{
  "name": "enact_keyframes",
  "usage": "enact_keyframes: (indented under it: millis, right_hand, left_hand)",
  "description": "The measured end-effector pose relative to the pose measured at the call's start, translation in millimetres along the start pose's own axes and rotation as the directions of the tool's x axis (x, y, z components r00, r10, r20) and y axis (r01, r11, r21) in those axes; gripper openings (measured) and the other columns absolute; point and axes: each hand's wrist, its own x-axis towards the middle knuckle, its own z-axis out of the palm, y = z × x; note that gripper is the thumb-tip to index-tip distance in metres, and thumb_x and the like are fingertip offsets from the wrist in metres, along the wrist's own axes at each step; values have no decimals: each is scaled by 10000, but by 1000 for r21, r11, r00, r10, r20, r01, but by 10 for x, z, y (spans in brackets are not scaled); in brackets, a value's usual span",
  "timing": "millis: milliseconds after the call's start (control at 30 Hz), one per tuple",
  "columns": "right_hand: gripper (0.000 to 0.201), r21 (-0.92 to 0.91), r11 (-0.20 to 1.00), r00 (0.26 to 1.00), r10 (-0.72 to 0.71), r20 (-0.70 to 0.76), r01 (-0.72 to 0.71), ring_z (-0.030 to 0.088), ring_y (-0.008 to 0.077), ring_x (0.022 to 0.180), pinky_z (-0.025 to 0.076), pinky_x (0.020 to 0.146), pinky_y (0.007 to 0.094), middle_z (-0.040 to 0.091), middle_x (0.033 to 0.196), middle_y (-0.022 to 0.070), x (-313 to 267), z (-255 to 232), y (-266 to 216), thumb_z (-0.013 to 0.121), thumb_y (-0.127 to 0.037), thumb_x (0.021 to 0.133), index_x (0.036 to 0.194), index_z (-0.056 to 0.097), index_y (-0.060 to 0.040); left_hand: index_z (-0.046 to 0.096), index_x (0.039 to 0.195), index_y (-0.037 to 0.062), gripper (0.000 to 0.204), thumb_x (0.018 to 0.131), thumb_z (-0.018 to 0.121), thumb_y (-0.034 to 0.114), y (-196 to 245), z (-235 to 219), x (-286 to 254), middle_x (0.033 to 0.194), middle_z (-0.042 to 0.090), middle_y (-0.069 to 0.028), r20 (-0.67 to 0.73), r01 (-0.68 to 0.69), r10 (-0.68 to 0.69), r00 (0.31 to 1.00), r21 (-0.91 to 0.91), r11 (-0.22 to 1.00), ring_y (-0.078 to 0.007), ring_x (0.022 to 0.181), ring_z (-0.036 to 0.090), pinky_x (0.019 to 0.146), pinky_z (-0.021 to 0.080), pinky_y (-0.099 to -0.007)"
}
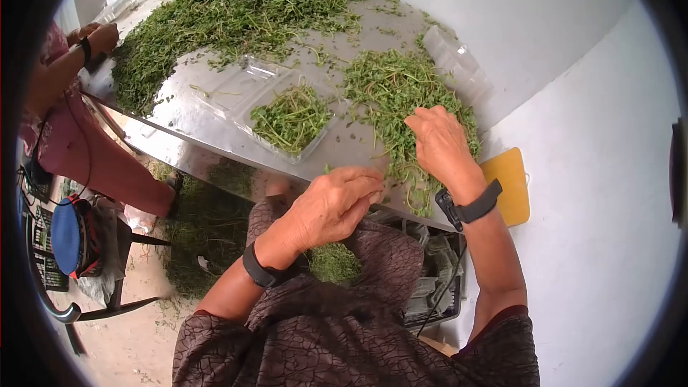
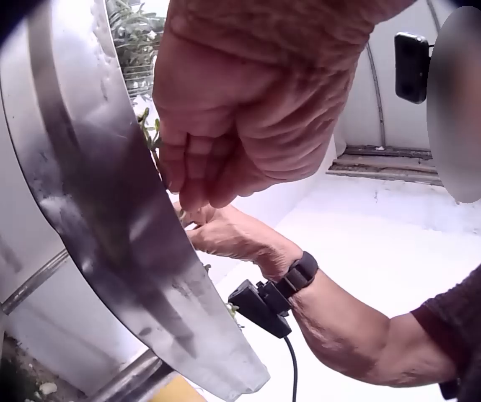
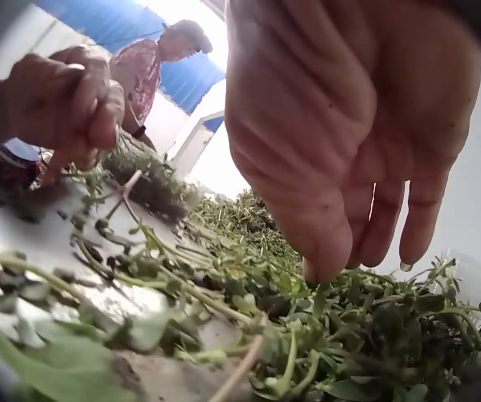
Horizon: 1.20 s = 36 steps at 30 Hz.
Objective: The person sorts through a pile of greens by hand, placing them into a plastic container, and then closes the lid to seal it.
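Note:
My left hand [image 1: 331,204] is held at the table's front edge, its fingers curled and the thumb against them. A bit of green sprig [image 2: 150,132] shows at these fingers in the left wrist view; most of what they hold is hidden. My right hand [image 1: 441,145] reaches down over a small heap of leafy green stems [image 1: 380,86]. In the right wrist view its thumb and forefinger tips meet on a sprig [image 3: 319,298] at the heap's top, with the other fingers hanging straighter. Left of the heap lies a clear plastic clamshell box [image 1: 315,145], its lid folded back and one half filled with greens.
A large mound of greens [image 1: 251,0] covers the back of the metal table [image 1: 344,147]. Another clear box [image 1: 455,61] leans by the white wall. A yellow board [image 1: 510,186] stands at the right. Another person [image 1: 61,93] works at the left, near a chair [image 1: 115,294].

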Motion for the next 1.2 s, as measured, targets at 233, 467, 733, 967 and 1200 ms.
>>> enact_keyframes:
  millis: [233,467,733,967,1200]
  right_hand:
    - [22,-72,997,1000,10,-16,-11,580,322,834,491,728,434,609,762,135,159,76,221,611,-20,701,713,626,-30]
    - [62,314,860,906,423,0,-402,617,354,778,498,668,460,636,783,152,209,-324,122,597,-101,780,760,625,-48]
    - [153,176,978,994,99,55,-107,620,354,827,484,722,432,628,871,170,197,-35,51,650,-92,764,895,626,-18]
    - [121,0,998,995,59,79,-59,624,384,713,490,627,467,606,714,205,364,201,103,646,-79,732,793,597,13]
    - [186,522,811,927,363,-97,-263,620,316,619,486,594,383,627,688,172,296,-143,183,601,-51,729,900,657,-4]
  left_hand:
    - [637,973,-17,160,814,620,-16,-126,50,132,1013,661,-155,-21,5,-4,1000,54,999,-358,863,648,736,529,-405]
    - [639,941,-15,186,756,664,-14,-225,205,205,968,654,-138,-98,-116,137,986,195,974,-329,858,634,756,512,-405]
    - [616,836,26,130,712,651,40,-297,293,194,932,590,-72,-56,-154,186,981,361,920,-259,878,573,798,456,-350]
    - [608,817,20,113,714,643,49,-285,282,203,967,581,-74,-19,-172,197,980,413,894,-243,898,563,825,445,-344]
    - [632,879,22,186,703,692,8,-287,281,198,959,581,-67,12,-126,133,991,404,906,-251,902,570,823,469,-347]
